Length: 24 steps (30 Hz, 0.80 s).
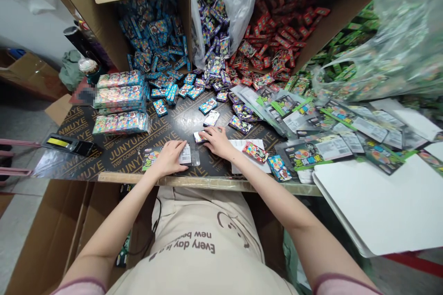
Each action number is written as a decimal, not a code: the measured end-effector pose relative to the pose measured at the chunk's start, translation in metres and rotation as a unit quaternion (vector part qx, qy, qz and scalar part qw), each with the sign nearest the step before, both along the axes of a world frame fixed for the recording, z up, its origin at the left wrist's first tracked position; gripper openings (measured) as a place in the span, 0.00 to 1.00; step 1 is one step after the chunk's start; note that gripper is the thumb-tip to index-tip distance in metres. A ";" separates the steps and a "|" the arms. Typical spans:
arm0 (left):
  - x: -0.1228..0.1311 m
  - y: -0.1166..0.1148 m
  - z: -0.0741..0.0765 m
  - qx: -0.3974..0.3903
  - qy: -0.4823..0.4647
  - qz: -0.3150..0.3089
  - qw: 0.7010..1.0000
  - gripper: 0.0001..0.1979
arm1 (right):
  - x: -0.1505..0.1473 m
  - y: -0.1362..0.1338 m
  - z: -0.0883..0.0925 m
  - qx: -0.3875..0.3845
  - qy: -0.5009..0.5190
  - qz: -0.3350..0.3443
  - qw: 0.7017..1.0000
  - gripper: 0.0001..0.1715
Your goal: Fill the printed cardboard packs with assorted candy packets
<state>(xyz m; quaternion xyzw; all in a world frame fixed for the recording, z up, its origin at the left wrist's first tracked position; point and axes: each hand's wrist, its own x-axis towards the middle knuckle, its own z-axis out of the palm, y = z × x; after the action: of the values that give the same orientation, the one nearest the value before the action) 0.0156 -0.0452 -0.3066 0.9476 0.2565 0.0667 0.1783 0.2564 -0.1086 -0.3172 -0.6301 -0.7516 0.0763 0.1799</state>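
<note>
My left hand [169,159] lies over a clear plastic packet [194,154] with a green-and-black printed card and a white barcode label. Its thumb and fingers are spread on the packet. Just right of it, my right hand [218,142] has its fingers closed on a small candy box [198,137] with a whitish face, low over the table. Beyond that hand lie another pale small box [211,118] and a blue small box [208,106]. Near my right forearm, a red small box [255,152] rests on white paper, beside a blue small box [279,168].
Cartons and bags spill blue boxes [152,32], purple boxes [212,18], red boxes [277,37] and green boxes [346,50] at the back. Stacked wrapped packs [121,101] stand left, near a black-and-yellow tool [67,144]. Printed packets [332,147] and white sheets [384,207] cover the right.
</note>
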 end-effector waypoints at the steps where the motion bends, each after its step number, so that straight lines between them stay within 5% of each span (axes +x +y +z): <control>1: 0.000 0.000 -0.002 0.007 0.015 0.001 1.000 0.43 | 0.006 0.007 0.000 -0.016 -0.007 0.023 1.000 0.20; 5: -0.003 0.000 -0.005 0.033 0.048 0.025 0.998 0.44 | 0.023 0.027 0.009 -0.080 0.014 0.049 0.995 0.16; 9: -0.007 0.000 -0.004 0.047 0.065 0.039 0.996 0.45 | 0.023 0.028 0.017 -0.036 -0.002 0.031 0.999 0.14; 13: -0.013 0.003 -0.006 0.053 0.069 0.050 0.995 0.46 | 0.009 0.004 0.015 -0.037 -0.004 0.100 0.994 0.34; 20: -0.014 0.006 -0.008 0.049 0.052 0.055 0.996 0.45 | 0.012 0.005 0.034 -0.124 0.032 0.067 0.989 0.09; 24: -0.011 0.005 -0.007 0.054 0.052 0.056 0.996 0.44 | 0.019 0.023 0.032 -0.210 0.061 0.061 0.974 0.12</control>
<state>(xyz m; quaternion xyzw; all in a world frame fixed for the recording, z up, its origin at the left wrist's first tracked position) 0.0046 -0.0401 -0.3133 0.9421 0.3141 0.0411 0.1097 0.2758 -0.0854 -0.2851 -0.6009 -0.7435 0.2813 0.0840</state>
